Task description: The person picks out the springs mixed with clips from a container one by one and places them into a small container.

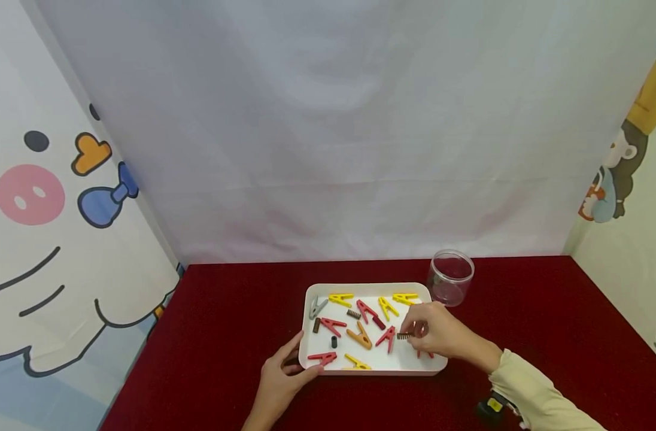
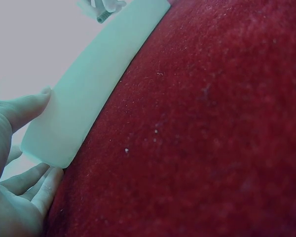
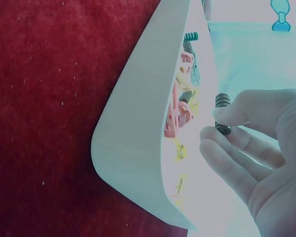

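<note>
A white tray carries several plastic clips in yellow, red, orange and grey. Among them lie several small coil springs, such as a brown one and a black one. My left hand grips the tray's near left corner, thumb on the front wall and fingers around the left side. Over the tray's right part, my right hand pinches a dark coil spring between thumb and fingertips. A red clip shows partly from beneath that hand.
Behind the tray's right end stands a clear round jar. A dark red cloth covers the table, with a white curtain along its back edge. Printed cartoon panels flank both sides.
</note>
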Tool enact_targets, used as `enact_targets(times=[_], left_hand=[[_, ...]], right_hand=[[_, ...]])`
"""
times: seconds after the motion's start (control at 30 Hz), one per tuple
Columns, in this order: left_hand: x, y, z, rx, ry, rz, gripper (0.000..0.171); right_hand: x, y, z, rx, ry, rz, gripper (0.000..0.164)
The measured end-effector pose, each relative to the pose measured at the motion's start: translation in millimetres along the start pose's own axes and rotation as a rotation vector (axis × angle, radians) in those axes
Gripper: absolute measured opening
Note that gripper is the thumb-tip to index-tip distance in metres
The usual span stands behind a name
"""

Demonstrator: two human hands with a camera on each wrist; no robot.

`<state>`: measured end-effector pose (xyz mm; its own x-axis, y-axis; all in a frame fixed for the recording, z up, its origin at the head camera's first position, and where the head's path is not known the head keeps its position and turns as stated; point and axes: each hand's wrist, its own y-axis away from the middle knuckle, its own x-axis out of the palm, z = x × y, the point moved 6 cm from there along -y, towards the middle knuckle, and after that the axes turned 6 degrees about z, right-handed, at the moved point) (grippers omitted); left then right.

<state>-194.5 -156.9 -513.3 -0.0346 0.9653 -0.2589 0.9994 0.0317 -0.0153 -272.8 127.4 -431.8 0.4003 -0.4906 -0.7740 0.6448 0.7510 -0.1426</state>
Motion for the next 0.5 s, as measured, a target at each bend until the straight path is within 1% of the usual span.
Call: enact_targets(times=[0.2, 0.5], left_hand=[[-0.8, 0.2, 0.7, -0.005, 0.008, -0.001, 0.077], [0.0, 0.3, 1.9, -0.008, -0.010, -0.003, 0.076]], right_hand=[[-9, 3, -1, 0.015, 0.024, -0.008, 0.019], [-21, 4, -4, 0.022, 0.036, -0.033, 0.019]])
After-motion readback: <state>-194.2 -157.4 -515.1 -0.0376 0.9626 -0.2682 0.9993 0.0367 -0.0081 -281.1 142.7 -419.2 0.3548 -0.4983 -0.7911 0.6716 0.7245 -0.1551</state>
